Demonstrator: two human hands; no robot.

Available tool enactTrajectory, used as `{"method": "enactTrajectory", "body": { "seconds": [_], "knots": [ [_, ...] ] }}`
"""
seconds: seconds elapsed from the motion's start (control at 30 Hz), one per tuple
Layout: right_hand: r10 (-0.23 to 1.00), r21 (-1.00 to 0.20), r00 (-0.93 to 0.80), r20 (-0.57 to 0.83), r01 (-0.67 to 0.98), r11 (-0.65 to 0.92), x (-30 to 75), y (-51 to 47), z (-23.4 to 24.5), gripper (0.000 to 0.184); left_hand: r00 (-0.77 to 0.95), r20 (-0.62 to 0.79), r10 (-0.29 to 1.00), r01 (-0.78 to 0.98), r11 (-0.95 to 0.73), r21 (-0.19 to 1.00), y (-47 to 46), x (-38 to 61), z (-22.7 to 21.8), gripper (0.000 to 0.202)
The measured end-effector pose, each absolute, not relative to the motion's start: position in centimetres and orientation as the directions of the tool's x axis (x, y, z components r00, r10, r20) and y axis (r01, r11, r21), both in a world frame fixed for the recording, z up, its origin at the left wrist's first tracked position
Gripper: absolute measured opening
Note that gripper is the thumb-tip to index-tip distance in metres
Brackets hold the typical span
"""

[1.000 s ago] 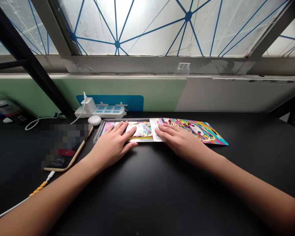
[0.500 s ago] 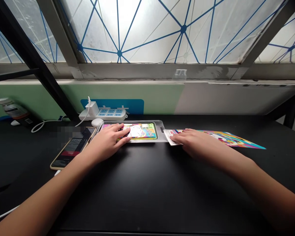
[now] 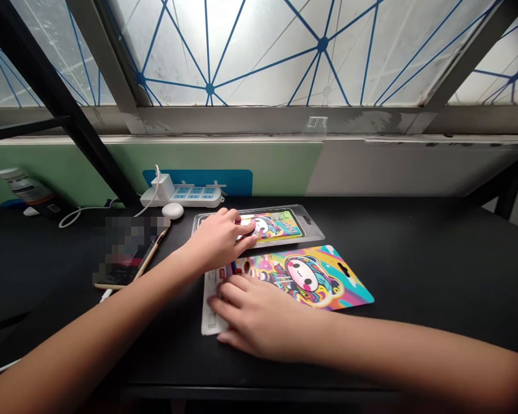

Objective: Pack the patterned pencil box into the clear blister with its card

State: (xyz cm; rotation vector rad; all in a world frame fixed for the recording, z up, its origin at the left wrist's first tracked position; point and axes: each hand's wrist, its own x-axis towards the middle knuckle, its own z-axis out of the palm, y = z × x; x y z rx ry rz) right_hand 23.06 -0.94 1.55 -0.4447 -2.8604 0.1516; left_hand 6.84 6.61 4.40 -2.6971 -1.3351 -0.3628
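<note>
A clear plastic blister pack [image 3: 313, 230] with a colourful cartoon insert lies flat near the back of the desk. My left hand [image 3: 220, 238] rests on its left part, fingers apart and pressing down from above. In front of it, a printed backing card [image 3: 313, 273] with a cartoon figure and a hang hole lies on the desk. Across the card's white left end is my right hand [image 3: 259, 313], fingers spread and lying on top, the thumb past the near edge. The palm and wrist hide part of the card.
To the left lies a phone [image 3: 151, 256], partly blurred out. A round white object [image 3: 172, 211] sits behind it. Further back are a white power strip [image 3: 198, 195] with a plugged-in charger and a bottle [image 3: 30, 190]. A black slanted post [image 3: 82, 126] stands at left.
The backing card has come left and toward me with my right hand, from beside the blister pack to in front of it. The pack and my left hand have shifted right and turned slightly.
</note>
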Motion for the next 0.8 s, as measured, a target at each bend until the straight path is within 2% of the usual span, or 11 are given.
{"method": "enactTrajectory", "body": {
  "seconds": [0.13, 0.23, 0.37, 0.53, 0.57, 0.7, 0.8],
  "knots": [
    [0.363, -0.283, -0.899, 0.245, 0.292, 0.914, 22.0, 1.4, 0.7, 0.035, 0.596, 0.264, 0.759, 0.785, -0.619, 0.007, 6.6, 8.6, 4.4, 0.034],
    [0.370, -0.366, -0.899, 0.237, 0.270, 0.891, 22.5, 2.0, 0.6, 0.037, 0.608, 0.265, 0.748, 0.771, -0.636, 0.025, 6.5, 8.1, 3.8, 0.037],
    [0.431, -0.415, -0.883, 0.186, 0.327, 0.849, 23.4, 2.0, 0.9, 0.042, 0.653, 0.241, 0.718, 0.735, -0.678, 0.030, 6.6, 6.9, 3.6, 0.058],
    [0.359, -0.324, -0.901, 0.244, 0.273, 0.906, 23.4, 2.8, 0.9, 0.066, 0.683, 0.252, 0.686, 0.709, -0.705, 0.000, 6.8, 6.5, 4.0, 0.042],
    [0.359, -0.303, -0.903, 0.237, 0.282, 0.910, 23.4, 3.1, 0.8, 0.065, 0.679, 0.257, 0.688, 0.710, -0.704, 0.007, 6.9, 6.5, 4.0, 0.041],
    [0.319, -0.211, -0.926, 0.204, 0.277, 0.938, 23.6, 4.0, 0.9, 0.042, 0.672, 0.273, 0.688, 0.713, -0.701, 0.013, 7.0, 6.4, 3.7, 0.045],
    [0.219, -0.039, -0.943, 0.249, 0.216, 0.976, 23.7, 3.8, 1.0, 0.040, 0.671, 0.276, 0.688, 0.713, -0.701, 0.017, 7.1, 6.4, 3.5, 0.051]
  ]
}}
